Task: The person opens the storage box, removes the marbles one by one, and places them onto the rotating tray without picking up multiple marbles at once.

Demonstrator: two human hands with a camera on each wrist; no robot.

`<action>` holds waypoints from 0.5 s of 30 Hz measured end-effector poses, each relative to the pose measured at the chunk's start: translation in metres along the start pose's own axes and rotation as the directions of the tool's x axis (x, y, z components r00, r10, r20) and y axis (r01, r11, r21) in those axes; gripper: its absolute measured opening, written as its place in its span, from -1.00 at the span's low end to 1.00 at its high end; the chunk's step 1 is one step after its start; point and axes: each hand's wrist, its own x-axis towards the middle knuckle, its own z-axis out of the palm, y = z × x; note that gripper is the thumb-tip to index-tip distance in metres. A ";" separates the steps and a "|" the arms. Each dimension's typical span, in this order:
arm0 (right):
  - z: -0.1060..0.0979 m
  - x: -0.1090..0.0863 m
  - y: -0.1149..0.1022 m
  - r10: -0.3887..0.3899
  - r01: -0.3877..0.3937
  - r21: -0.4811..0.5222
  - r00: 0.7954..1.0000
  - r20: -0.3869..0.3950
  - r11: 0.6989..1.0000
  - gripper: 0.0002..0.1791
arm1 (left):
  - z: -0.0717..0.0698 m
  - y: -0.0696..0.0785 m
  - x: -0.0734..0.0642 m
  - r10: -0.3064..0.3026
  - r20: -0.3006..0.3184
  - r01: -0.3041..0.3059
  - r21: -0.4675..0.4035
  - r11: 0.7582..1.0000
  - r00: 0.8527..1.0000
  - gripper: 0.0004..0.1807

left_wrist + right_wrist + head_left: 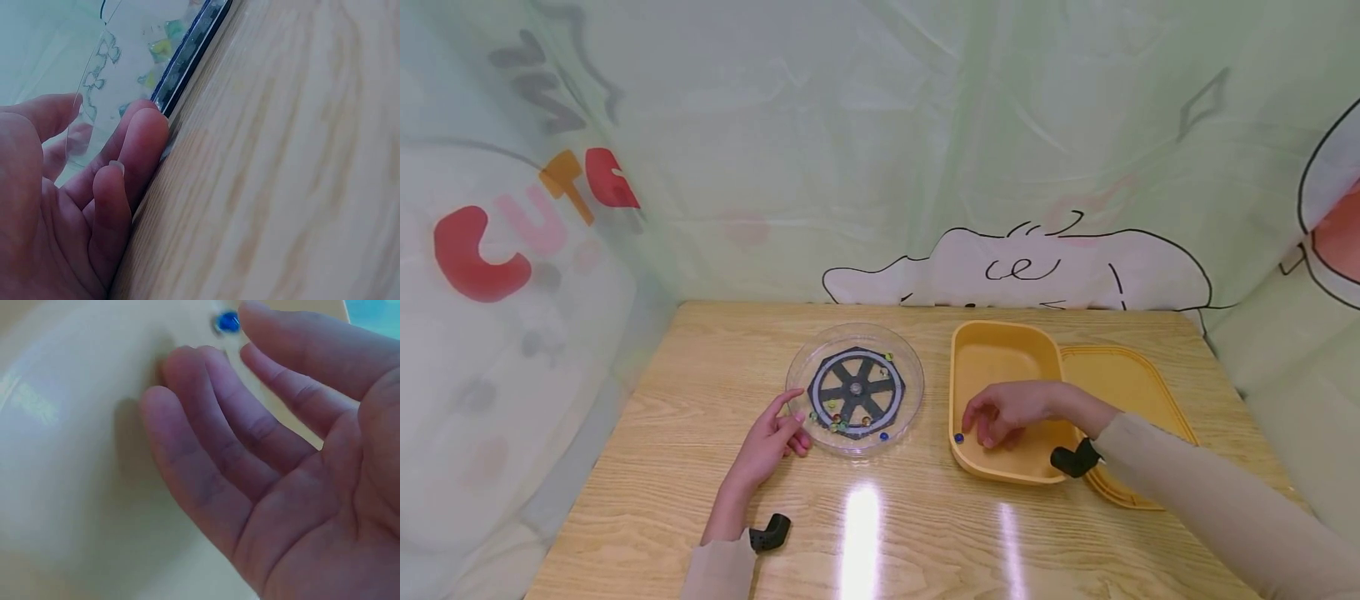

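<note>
My left hand (pixel 767 442) is at the near-left side of a clear round dish (pixel 913 360). Its fingers (pixel 144 140) touch the dish's outer side, and one fingertip lies over the rim. Several coloured glass marbles sit in the dish, among them a blue marble (pixel 883 437), around a dark spoked wheel shape (pixel 877 387). Inside a yellow-orange box (pixel 1000 346) hovers my right hand (pixel 1007 410), palm down, fingers loosely bent and holding nothing. Another blue marble (pixel 227 322) lies on the box's floor near the thumb and fingertips, apart from them.
Partly behind the box and right forearm lies a flat yellow-orange lid (pixel 1120 383). All of it stands on a wood-grain table (pixel 700 375). A printed curtain (pixel 880 150) hangs behind and at the sides.
</note>
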 end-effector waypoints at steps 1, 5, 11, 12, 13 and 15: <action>0.000 0.000 0.000 -0.002 0.002 -0.017 1.000 -0.002 1.000 -0.72 | 0.000 0.000 0.000 0.001 -0.001 -0.001 0.002 1.000 1.000 -0.53; 0.002 0.003 -0.003 -0.033 0.028 -0.096 0.999 -0.043 0.995 -0.74 | 0.000 -0.001 0.000 0.007 -0.003 -0.007 0.007 1.000 1.000 -0.53; 0.003 0.012 -0.005 -0.080 0.060 -0.186 0.992 -0.100 0.981 -0.78 | 0.000 -0.001 0.000 0.007 -0.002 -0.007 0.007 1.000 1.000 -0.53; 0.003 0.013 -0.005 -0.091 0.068 -0.202 0.990 -0.107 0.977 -0.79 | 0.000 -0.001 0.000 0.007 -0.002 -0.007 0.008 1.000 1.000 -0.53; 0.003 0.014 -0.005 -0.106 0.079 -0.221 0.988 -0.113 0.972 -0.80 | 0.000 -0.001 0.000 0.007 -0.003 -0.007 0.009 1.000 1.000 -0.53; 0.003 0.016 -0.006 -0.134 0.098 -0.253 0.983 -0.128 0.963 -0.82 | 0.001 0.000 0.000 0.008 -0.005 -0.008 0.009 1.000 1.000 -0.53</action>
